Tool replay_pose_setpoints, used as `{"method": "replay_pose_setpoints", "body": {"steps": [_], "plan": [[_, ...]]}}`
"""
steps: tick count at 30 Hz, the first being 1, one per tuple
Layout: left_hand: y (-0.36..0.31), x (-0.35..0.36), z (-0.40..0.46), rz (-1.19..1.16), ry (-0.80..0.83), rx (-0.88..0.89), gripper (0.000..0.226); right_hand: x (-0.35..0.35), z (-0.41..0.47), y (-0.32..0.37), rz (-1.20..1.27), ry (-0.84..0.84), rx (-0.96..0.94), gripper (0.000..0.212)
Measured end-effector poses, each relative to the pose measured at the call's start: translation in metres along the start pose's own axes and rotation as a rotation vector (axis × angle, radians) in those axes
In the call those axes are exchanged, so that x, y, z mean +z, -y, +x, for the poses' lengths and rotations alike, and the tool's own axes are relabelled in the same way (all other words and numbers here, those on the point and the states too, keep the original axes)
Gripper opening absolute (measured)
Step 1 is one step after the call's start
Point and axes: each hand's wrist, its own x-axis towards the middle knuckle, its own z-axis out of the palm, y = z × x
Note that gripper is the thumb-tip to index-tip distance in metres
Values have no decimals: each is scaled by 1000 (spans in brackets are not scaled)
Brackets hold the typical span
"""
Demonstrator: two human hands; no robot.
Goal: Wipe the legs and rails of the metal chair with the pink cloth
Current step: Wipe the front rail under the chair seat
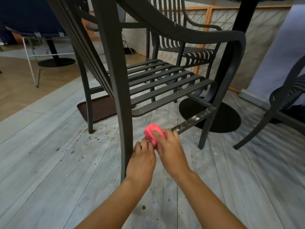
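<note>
A dark metal chair [165,83] with a slatted seat stands on the floor right in front of me. Its low side rail [194,119] is speckled with whitish dirt and runs from the near back leg [123,113] to the front leg [206,129]. A bunched pink cloth [151,131] sits at the near end of that rail. My right hand [168,146] grips the cloth from above. My left hand [143,156] pinches the cloth's lower edge with curled fingers, just right of the near leg.
A black round table base [227,119] lies behind the rail. A second slatted chair [189,52] stands beyond, and part of another [283,100] at right. A brown mat [99,108] lies under the chair. Dirt specks dot the grey plank floor [57,162].
</note>
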Motion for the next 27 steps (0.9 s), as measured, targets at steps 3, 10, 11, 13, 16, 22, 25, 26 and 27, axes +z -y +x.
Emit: {"method": "replay_pose_setpoints", "body": {"steps": [3, 10, 11, 13, 16, 22, 25, 26, 27], "plan": [[-2, 1, 2, 10, 10, -12, 64, 13, -5, -2, 26, -1, -68, 27], [-2, 2, 2, -74, 27, -50, 59, 29, -9, -16, 111, -11, -12, 51], [-2, 1, 1, -74, 26, -48, 59, 30, -9, -17, 105, -7, -16, 52], [-3, 2, 0, -72, 19, -49, 57, 31, -10, -21, 90, -3, -31, 52], [-2, 4, -1, -78, -8, -47, 53, 32, -9, -24, 73, -7, -40, 53], [-2, 12, -1, -68, -28, -36, 51, 36, -9, -30, 19, -14, -66, 55], [0, 17, 0, -78, -44, -50, 48, 36, -9, -33, 0, -25, -67, 55], [0, 19, 0, -80, -46, -52, 47, 36, -9, -35, -8, -29, -67, 56], [0, 20, 0, -82, -45, -50, 46, 35, -8, -37, -14, -34, -68, 56]]}}
